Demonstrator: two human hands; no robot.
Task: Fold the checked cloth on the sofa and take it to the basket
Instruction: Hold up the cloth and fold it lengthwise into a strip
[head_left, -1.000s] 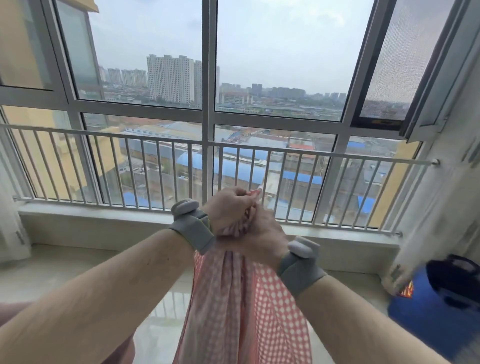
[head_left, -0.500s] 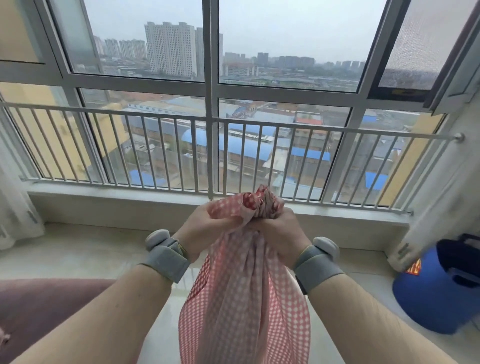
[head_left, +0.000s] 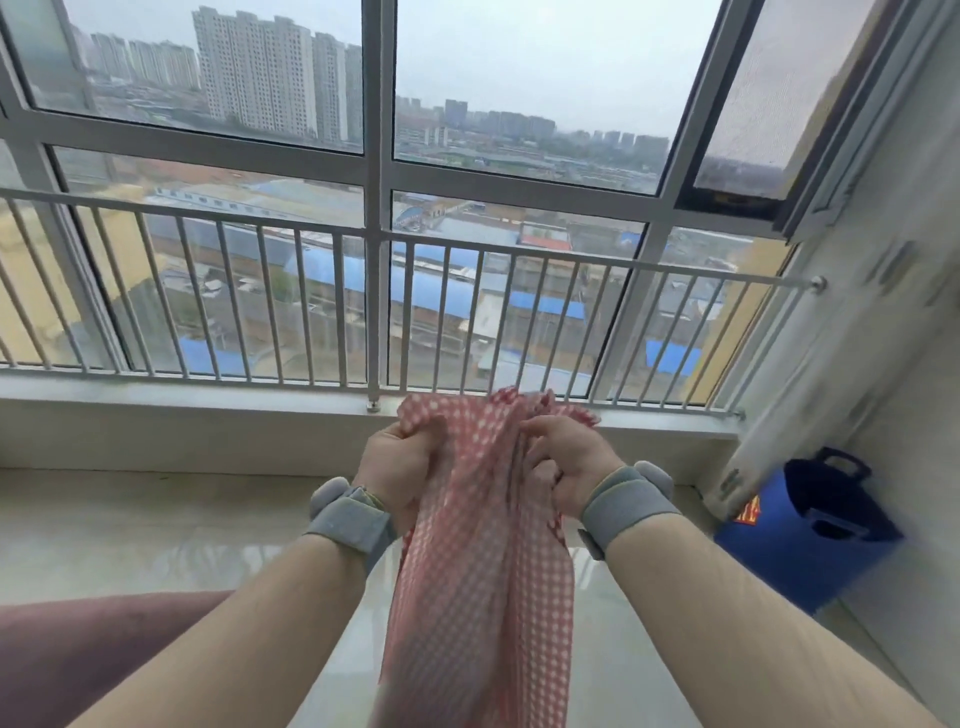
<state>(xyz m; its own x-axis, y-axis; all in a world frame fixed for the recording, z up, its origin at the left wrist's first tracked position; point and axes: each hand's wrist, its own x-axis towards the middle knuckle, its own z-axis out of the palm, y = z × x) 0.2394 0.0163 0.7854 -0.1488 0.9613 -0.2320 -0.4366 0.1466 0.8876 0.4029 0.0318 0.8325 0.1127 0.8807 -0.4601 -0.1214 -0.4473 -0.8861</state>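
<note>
I held the checked cloth (head_left: 480, 571) up before the window, my left hand (head_left: 397, 462) and right hand (head_left: 569, 462) each closed tight on its bunched top edge, so it hung free to be squared for folding. The blue basket (head_left: 810, 525) waited on the floor to my right, well apart.

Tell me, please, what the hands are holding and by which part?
Both the left hand and right hand grip the checked cloth by its bunched top edge; the rest hangs down.

You have two hands, left hand (head_left: 397, 460) and right hand (head_left: 566, 462), two grey wristbands (head_left: 349, 522), one checked cloth (head_left: 480, 571), one blue basket (head_left: 810, 535).
</note>
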